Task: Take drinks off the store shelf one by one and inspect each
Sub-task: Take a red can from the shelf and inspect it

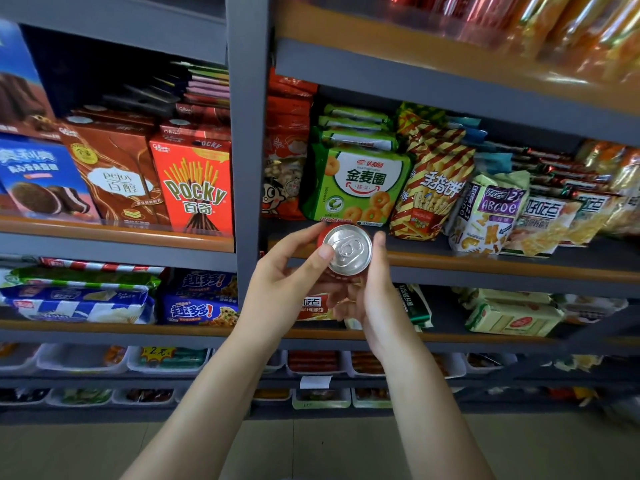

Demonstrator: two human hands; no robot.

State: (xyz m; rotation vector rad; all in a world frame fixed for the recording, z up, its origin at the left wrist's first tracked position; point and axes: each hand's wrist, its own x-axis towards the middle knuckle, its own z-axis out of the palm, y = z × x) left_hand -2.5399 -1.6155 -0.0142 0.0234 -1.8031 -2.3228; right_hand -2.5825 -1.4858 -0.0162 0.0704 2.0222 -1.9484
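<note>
You had the red aluminium drink can w/ silver pull-tab lid point(347, 249) off the shelf, lid facing you, in front of the grey metal shelf w/ orange edge strip point(485, 265); left hand point(287, 292) & right hand point(370, 299) both curled round its sides. Best was prob. to keep thumbs clear of the tab; turn it slowly btwn fingertips to check the rim & body.

1. "Pocky" and "Glico" stand on the red box point(195, 183).
2. "Pejoy" stands on the brown box point(116, 174).
3. "ABCDE" stands on the purple-labelled bag point(485, 216).
4. "2元" stands on the yellow price tag point(157, 352).
</note>
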